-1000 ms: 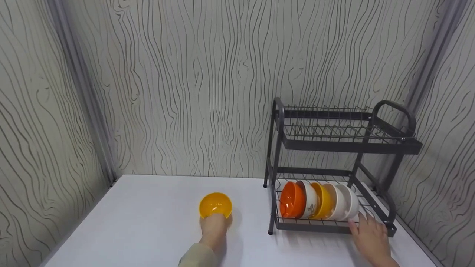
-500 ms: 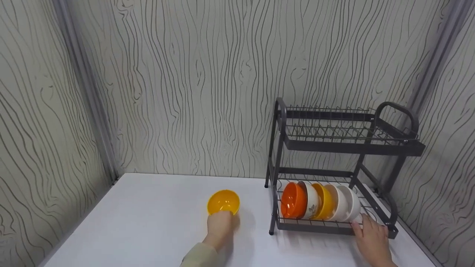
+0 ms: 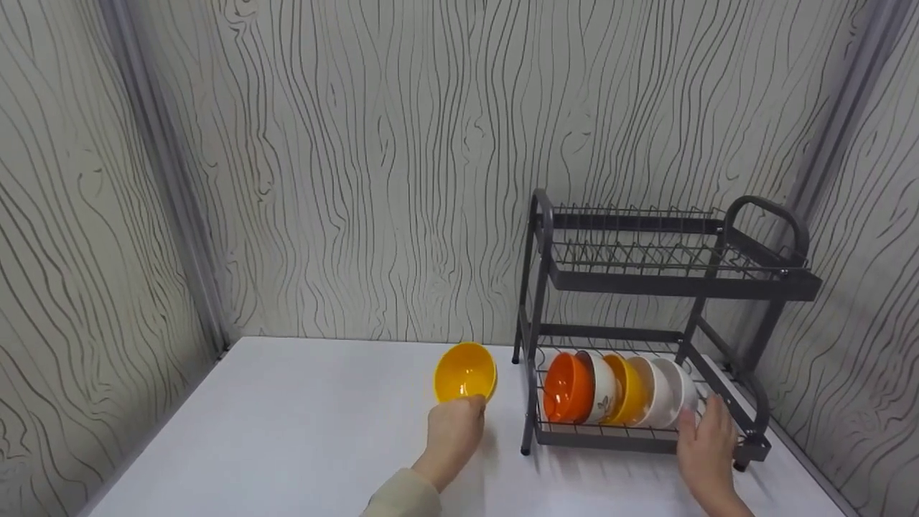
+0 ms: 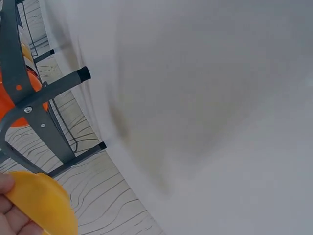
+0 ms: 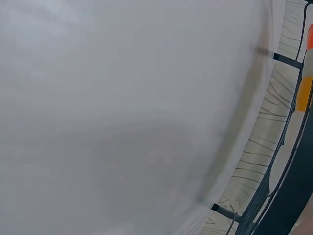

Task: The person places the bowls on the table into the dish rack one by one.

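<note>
My left hand point(image 3: 456, 434) grips a yellow bowl point(image 3: 465, 370) by its near rim, above the table; the bowl is tilted with its inside partly facing me. In the left wrist view, fingers point(image 4: 17, 219) and the outer wall of the yellow bowl point(image 4: 49, 203) show at the lower left. At the front right of the dish rack point(image 3: 650, 439), my right hand point(image 3: 707, 449) is raised near the lower shelf's edge, fingers extended, beside the rightmost white bowl point(image 3: 678, 391). Whether it touches the rack or that bowl, I cannot tell.
On the lower shelf several bowls stand on edge in a row, from an orange bowl point(image 3: 567, 388) through a patterned white bowl point(image 3: 601, 391) and another yellow bowl point(image 3: 626, 391) to white ones. Above is the wire upper shelf point(image 3: 650, 258). Patterned walls point(image 3: 359, 179) surround the white table point(image 3: 301, 416).
The yellow bowl has moved right and up in my left hand and is tilted more. My right hand has shifted slightly, its fingers now pointing more upward.
</note>
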### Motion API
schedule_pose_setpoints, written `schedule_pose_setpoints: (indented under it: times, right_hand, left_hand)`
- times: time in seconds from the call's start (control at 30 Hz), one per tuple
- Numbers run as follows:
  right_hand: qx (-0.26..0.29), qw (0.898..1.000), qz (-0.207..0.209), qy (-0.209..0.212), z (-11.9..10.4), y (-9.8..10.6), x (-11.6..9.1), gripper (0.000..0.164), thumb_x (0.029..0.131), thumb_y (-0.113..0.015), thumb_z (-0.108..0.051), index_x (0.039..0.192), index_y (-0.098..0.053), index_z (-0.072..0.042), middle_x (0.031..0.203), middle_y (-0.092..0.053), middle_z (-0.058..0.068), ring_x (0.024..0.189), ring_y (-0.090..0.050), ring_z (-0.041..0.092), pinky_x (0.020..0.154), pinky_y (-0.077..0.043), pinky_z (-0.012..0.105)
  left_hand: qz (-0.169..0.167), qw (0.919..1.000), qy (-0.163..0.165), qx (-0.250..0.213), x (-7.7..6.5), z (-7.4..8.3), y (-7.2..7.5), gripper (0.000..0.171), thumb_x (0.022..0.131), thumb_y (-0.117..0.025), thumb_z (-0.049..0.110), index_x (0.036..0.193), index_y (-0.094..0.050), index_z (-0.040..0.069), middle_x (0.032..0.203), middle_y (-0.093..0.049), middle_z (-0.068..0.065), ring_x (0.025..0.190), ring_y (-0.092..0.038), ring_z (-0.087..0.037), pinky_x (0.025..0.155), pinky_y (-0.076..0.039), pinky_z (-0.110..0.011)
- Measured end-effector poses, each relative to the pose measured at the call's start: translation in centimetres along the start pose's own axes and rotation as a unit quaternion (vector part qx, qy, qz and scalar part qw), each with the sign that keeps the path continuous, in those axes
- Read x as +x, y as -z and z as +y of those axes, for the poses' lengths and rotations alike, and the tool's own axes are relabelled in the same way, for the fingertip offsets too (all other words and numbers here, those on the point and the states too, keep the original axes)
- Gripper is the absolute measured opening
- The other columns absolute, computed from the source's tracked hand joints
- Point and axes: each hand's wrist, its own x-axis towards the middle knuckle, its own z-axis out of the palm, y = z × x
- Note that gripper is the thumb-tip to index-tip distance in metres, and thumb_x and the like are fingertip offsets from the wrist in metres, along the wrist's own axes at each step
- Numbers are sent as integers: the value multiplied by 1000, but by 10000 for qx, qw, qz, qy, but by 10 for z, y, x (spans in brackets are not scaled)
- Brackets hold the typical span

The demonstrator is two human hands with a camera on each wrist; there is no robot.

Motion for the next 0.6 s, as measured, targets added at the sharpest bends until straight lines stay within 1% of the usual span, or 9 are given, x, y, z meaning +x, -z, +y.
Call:
schedule_pose_setpoints:
  times: [0.07,0.13,0.2,0.3,0.4,0.47,0.5,0.53,0.6]
  right_hand:
    - [119,9985,294,436,-9,-4,-3,58,99,-34,-20,142,-11,12,147,-8,35,135,-10,52,112,-4,63]
    - [234,9943,422,947,-19,-8,-6,58,98,-38,-18,142,-14,10,148,-11,32,135,-12,51,112,-5,63]
    - [314,9898,367,1339,-30,-13,-8,58,97,-41,-17,143,-16,8,149,-13,30,135,-13,50,113,-4,63]
    - [489,9845,73,1683,-48,-20,-9,57,96,-42,-17,143,-20,6,150,-15,28,135,-14,49,113,-4,63]
    - [843,9812,-315,1705,-65,-28,-11,54,96,-42,-15,143,-24,4,151,-17,26,136,-15,48,109,-8,67]
    - [1162,9789,-563,1582,-76,-34,-14,53,96,-42,-15,143,-26,1,151,-20,23,137,-17,45,108,-14,67]
    - [1332,9777,-734,1451,-81,-36,-16,53,96,-41,-16,144,-26,0,152,-19,22,138,-17,44,108,-10,69]
    - [1513,9761,-925,1260,-87,-37,-18,52,97,-40,-18,144,-25,-1,152,-19,21,138,-17,43,108,-12,69]
    - [1824,9703,-1292,925,-96,-40,-23,52,98,-37,-22,145,-24,-4,152,-21,19,139,-20,39,110,-16,63]
  left_hand:
    - [16,10000,-44,-70,1,5,2,8,81,-68,18,74,-68,15,54,-60,4,43,-38,-8,43,-36,-16]
    - [102,9997,-138,-154,2,9,3,8,81,-68,18,73,-68,14,54,-60,4,43,-39,-8,43,-37,-16]
    - [195,9992,-224,-256,4,13,4,8,80,-69,18,74,-69,15,54,-60,5,43,-38,-7,44,-36,-15]
    - [335,9983,-374,-303,7,20,6,8,81,-68,18,74,-70,15,54,-61,5,43,-37,-7,42,-33,-15]
    - [270,9981,-367,-416,8,27,9,9,83,-66,21,77,-70,16,55,-60,6,44,-38,-5,44,-33,-12]
    - [215,9977,-345,-537,9,32,11,11,85,-65,22,78,-70,16,56,-61,7,45,-39,-5,45,-34,-12]
    - [197,9973,-326,-621,9,35,11,11,85,-64,23,79,-70,16,57,-62,7,46,-41,-5,46,-36,-11]
    - [196,9968,-309,-712,8,37,12,11,85,-64,24,79,-70,16,58,-63,7,46,-42,-5,47,-37,-11]
    - [209,9962,-330,-775,8,42,12,12,86,-64,24,79,-70,16,59,-64,7,47,-44,-4,47,-38,-11]
